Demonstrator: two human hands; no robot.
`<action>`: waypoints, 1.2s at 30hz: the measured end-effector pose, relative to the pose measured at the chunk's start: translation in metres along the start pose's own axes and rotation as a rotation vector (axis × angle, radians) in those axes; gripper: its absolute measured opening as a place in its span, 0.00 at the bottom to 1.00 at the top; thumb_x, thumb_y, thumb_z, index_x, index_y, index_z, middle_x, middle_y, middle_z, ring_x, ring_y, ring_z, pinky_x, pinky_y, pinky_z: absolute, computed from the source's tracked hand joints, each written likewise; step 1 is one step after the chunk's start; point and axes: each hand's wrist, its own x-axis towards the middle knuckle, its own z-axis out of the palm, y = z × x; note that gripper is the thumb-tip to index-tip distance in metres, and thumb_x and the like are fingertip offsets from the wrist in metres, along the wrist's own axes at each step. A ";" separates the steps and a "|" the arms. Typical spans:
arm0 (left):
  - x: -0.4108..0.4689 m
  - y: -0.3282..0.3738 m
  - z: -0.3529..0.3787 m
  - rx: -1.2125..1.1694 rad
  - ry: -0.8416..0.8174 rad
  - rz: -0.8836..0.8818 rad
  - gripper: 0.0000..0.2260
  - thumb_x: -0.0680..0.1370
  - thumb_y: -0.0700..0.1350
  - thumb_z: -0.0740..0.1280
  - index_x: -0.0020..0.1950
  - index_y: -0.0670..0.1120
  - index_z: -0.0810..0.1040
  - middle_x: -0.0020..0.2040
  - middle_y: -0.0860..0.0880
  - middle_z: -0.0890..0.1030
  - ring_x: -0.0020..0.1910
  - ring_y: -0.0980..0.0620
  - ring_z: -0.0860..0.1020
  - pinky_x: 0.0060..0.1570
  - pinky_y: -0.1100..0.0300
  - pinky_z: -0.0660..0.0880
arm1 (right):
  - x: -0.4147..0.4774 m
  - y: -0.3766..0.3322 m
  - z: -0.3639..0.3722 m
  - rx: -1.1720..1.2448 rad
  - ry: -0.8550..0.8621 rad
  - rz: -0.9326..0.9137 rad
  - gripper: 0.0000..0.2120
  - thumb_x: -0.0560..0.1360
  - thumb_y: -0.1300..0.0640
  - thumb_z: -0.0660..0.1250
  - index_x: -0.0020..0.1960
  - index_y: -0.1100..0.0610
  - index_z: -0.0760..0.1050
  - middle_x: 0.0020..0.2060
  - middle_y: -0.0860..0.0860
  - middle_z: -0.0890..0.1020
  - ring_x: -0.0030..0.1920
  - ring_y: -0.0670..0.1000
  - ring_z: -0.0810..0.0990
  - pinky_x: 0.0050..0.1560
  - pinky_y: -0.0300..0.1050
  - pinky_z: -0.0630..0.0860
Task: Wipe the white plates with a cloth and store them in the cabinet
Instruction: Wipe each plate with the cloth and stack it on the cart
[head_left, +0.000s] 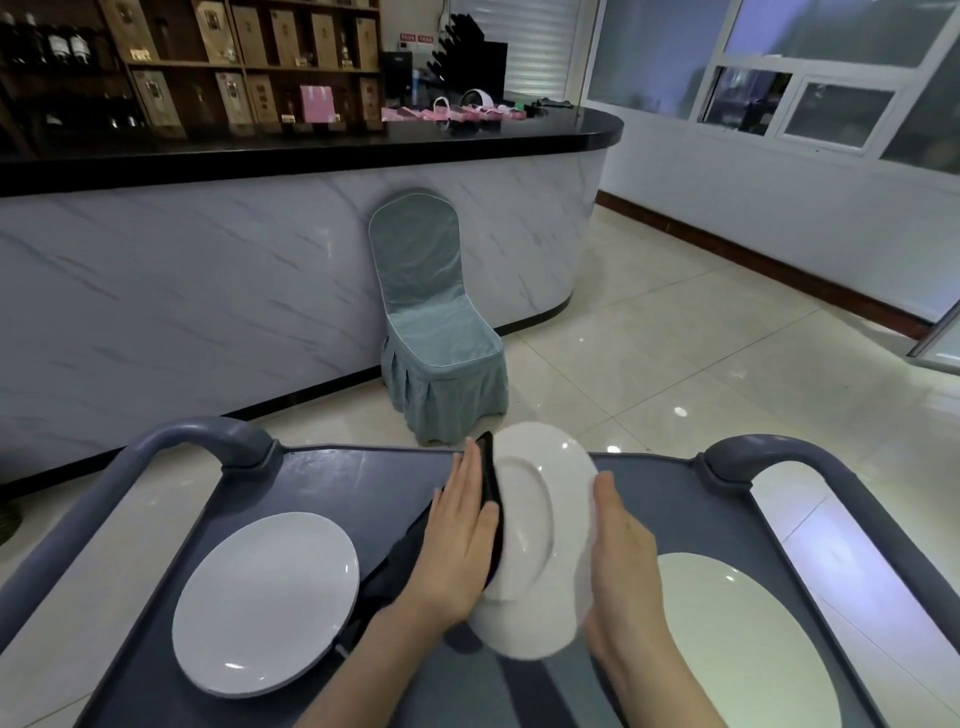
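I hold a white plate on edge above the grey cart top, its underside with the foot ring turned toward the left. My right hand grips its right rim. My left hand presses a black cloth flat against the plate's underside; the cloth's loose end hangs down to the cart. A second white plate lies flat on the cart at the left. A third white plate lies flat at the right, partly hidden by my right forearm.
The cart has raised grey handles at its far left and far right. Beyond it stand a chair in a grey-green cover and a long marble-fronted counter with shelves behind. Tiled floor stretches to the right.
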 end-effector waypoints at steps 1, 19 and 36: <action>-0.010 -0.003 0.006 0.025 -0.007 0.015 0.24 0.83 0.49 0.45 0.76 0.57 0.37 0.77 0.63 0.37 0.77 0.63 0.38 0.76 0.58 0.37 | 0.004 -0.005 -0.001 0.012 0.007 -0.007 0.19 0.79 0.42 0.63 0.39 0.55 0.76 0.32 0.50 0.76 0.34 0.49 0.72 0.38 0.44 0.68; -0.041 0.016 0.012 -0.001 -0.058 0.079 0.25 0.82 0.49 0.46 0.77 0.59 0.41 0.77 0.66 0.40 0.76 0.65 0.38 0.77 0.51 0.38 | 0.012 -0.010 0.001 0.067 0.019 -0.040 0.24 0.79 0.40 0.62 0.33 0.53 0.81 0.30 0.44 0.82 0.31 0.45 0.79 0.38 0.42 0.74; -0.043 0.017 0.019 -0.091 -0.115 0.112 0.24 0.84 0.49 0.47 0.78 0.58 0.42 0.78 0.66 0.41 0.77 0.64 0.39 0.77 0.55 0.38 | 0.009 -0.007 0.002 0.033 0.077 -0.044 0.24 0.80 0.40 0.60 0.39 0.59 0.77 0.29 0.46 0.82 0.34 0.49 0.80 0.36 0.42 0.73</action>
